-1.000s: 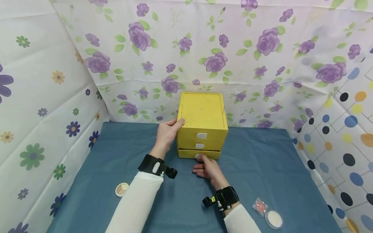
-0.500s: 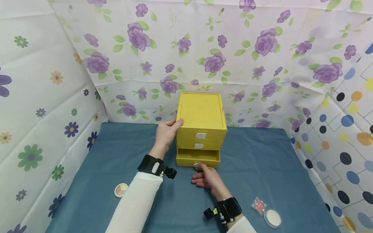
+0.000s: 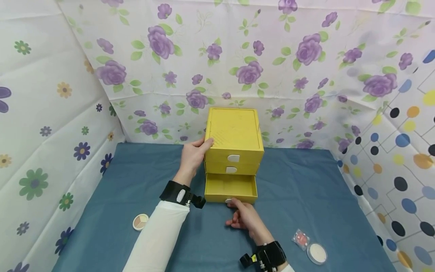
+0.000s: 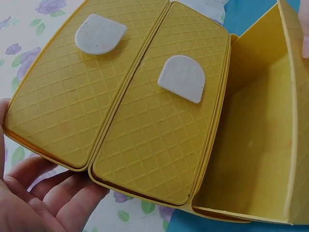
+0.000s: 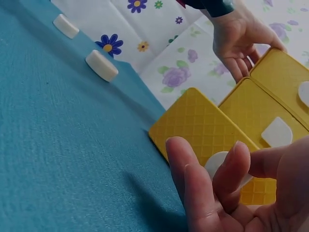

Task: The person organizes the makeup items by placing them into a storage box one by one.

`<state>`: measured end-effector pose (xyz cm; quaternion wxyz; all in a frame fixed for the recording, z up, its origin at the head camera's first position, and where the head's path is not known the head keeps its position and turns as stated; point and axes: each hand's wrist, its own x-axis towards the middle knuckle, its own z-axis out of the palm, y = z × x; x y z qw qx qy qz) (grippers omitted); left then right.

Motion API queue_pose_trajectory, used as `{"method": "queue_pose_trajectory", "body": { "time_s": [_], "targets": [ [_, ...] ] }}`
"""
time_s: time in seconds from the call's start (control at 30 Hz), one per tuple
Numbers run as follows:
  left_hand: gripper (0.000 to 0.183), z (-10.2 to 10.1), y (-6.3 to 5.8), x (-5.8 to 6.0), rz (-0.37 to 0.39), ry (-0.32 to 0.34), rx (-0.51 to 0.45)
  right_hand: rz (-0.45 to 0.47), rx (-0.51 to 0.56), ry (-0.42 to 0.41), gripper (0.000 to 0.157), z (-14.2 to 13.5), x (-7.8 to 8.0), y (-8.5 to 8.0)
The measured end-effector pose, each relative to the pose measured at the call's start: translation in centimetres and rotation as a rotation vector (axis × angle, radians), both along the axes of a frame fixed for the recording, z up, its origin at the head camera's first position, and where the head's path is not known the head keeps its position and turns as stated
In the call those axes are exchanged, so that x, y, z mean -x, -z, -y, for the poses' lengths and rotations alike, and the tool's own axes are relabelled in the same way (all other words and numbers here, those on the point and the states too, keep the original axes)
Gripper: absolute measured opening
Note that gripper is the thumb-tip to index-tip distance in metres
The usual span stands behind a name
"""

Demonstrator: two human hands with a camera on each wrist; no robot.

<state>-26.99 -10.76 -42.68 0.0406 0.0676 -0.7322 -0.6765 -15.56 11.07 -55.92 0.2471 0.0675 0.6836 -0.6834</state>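
A yellow drawer cabinet [image 3: 234, 128] with white knobs stands at the back of the blue cloth. My left hand [image 3: 192, 156] holds its left side, thumb on the top edge and fingers along the side wall. The bottom drawer [image 3: 231, 185] is pulled out and looks empty inside. At its front, my right hand [image 3: 249, 219] pinches the white knob [image 5: 216, 162] between thumb and index finger, the other fingers loosely bent. In the left wrist view, the upper drawer [image 4: 72, 82] and middle drawer [image 4: 159, 111] are closed.
A round three-colour makeup palette [image 3: 140, 222] lies left of my left sleeve. On the right are a small clear packet with something red [image 3: 301, 239] and a round white-topped container [image 3: 316, 253]. Patterned cloth walls [image 3: 306, 75] enclose the back and sides.
My right hand has drawn the bottom drawer out toward me, from nearly closed to well open. The left hand has kept its hold on the cabinet.
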Motion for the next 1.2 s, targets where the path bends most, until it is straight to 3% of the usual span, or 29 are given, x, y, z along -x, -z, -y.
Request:
{"method": "queue_pose_trajectory", "body": {
  "time_s": [0.73,1.2],
  "targets": [
    [0.066,0.0,0.1,0.0,-0.016,0.004,-0.006,0.034,-0.08,-0.039,0.059,-0.3,-0.7,0.1],
    [0.063,0.2,0.0,-0.1,-0.016,0.016,-0.012,-0.029,-0.143,-0.074,0.06,-1.5,-0.7,-0.1]
  ]
}}
